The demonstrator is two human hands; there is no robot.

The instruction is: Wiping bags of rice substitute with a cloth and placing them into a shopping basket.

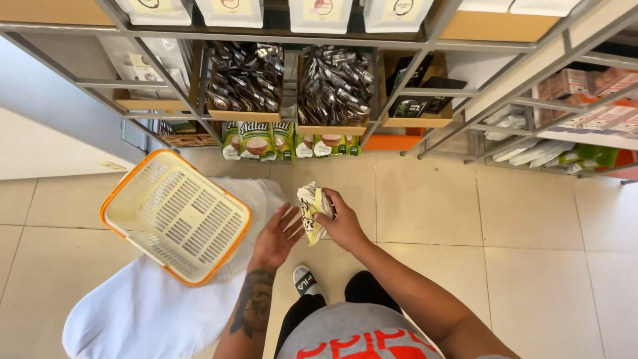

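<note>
My right hand [342,223] grips a small crumpled packet [311,211], cream and yellow with dark print, held upright over the tiled floor. My left hand [276,238] is spread open right beside it, fingertips close to the packet's lower edge. A cream plastic basket with an orange rim [174,216] lies to the left of my hands, resting on a large white sack [143,312]. It looks empty.
Metal shelving [399,46] stands ahead with cardboard trays of dark shiny packets [333,86], green packets [258,139] on the lowest level and white pouches on top. More shelves with boxes and packets run along the right. My shoe [305,280] is below my hands.
</note>
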